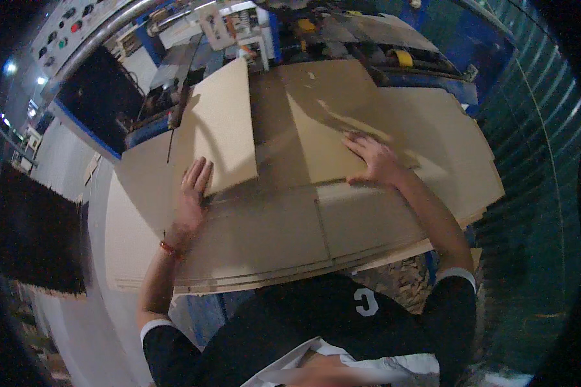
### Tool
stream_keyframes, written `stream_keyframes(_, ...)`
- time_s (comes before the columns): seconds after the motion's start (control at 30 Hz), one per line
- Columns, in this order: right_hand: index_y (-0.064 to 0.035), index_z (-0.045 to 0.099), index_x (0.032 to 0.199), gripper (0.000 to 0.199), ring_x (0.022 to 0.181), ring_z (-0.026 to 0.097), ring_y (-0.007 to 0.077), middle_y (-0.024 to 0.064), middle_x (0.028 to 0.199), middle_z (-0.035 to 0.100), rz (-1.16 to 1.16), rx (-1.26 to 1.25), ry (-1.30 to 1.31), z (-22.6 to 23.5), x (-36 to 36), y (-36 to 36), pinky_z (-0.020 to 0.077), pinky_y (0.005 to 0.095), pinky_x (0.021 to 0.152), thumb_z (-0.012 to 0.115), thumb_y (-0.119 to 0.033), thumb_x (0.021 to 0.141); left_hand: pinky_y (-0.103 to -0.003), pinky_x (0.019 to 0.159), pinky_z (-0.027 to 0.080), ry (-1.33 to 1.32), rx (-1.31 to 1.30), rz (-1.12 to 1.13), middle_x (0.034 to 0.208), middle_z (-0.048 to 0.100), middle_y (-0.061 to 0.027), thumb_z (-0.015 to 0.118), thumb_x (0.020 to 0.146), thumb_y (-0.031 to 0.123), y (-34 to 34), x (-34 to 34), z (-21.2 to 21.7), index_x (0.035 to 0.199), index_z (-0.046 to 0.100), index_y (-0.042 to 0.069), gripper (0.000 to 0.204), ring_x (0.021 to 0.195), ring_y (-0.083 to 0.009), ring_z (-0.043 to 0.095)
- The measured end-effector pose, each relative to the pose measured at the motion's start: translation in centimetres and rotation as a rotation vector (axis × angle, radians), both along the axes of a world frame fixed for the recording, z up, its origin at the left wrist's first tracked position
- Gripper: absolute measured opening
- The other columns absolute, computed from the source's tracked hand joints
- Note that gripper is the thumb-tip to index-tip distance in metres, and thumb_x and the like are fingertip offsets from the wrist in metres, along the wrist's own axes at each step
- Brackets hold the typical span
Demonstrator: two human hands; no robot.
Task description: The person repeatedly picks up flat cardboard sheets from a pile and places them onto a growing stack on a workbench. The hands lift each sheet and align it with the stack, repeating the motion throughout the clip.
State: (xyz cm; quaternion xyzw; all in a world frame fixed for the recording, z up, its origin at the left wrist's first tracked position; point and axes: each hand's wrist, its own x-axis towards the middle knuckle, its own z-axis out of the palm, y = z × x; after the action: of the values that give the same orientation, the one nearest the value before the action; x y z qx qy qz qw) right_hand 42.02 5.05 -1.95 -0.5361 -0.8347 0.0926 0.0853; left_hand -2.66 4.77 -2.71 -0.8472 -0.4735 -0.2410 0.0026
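A broad stack of flat brown cardboard sheets [258,238] lies in front of me, with slots cut in the upper sheets. On top of it, a cardboard piece has a raised flap [226,129] at its left and another panel [329,122] at its right, with a darker strip between them. My left hand [195,187] rests at the flap's lower left edge, fingers stretched forward. With fingers spread, my right hand [376,161] lies on the right panel near its front edge. Neither hand is wrapped around anything.
Beyond the stack stands a blue machine [426,48] with rollers and a yellow part. A control panel [64,32] with buttons is at the upper left. Green corrugated sheeting [529,193] runs along the right. Cardboard scraps [400,280] lie below the stack's front edge.
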Motion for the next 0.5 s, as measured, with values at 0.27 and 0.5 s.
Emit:
stream_keyframes(0.27, -0.0215, 0.026, 0.140, 0.077, 0.129, 0.026, 0.0340, 0.0100, 0.145, 0.022, -0.218, 0.214, -0.014, -0.4, -1.6, 5.1, 0.0209, 0.0491, 0.106, 0.058, -0.052, 0.076, -0.046, 0.101, 0.030, 0.088, 0.149, 0.141, 0.137, 0.033, -0.0197, 0.062, 0.077, 0.009, 10.4, 0.3, -1.5, 0.133, 0.035, 0.005, 0.062, 0.125, -0.0366, 0.033)
stream_keyframes(0.5, -0.0169, 0.029, 0.136, 0.059, 0.132, 0.022, 0.0344, 0.0132, 0.142, 0.026, -0.344, -0.039, 0.039, -3.1, -0.7, 4.8, 0.0209, 0.0525, 0.105, 0.048, -0.042, 0.087, -0.046, 0.107, 0.020, 0.030, 0.020, 0.120, 0.140, 0.027, -0.0215, 0.055, 0.079, 0.005, 3.8, -1.2, -1.1, 0.139, 0.023, 0.004, 0.067, 0.132, -0.0382, 0.021)
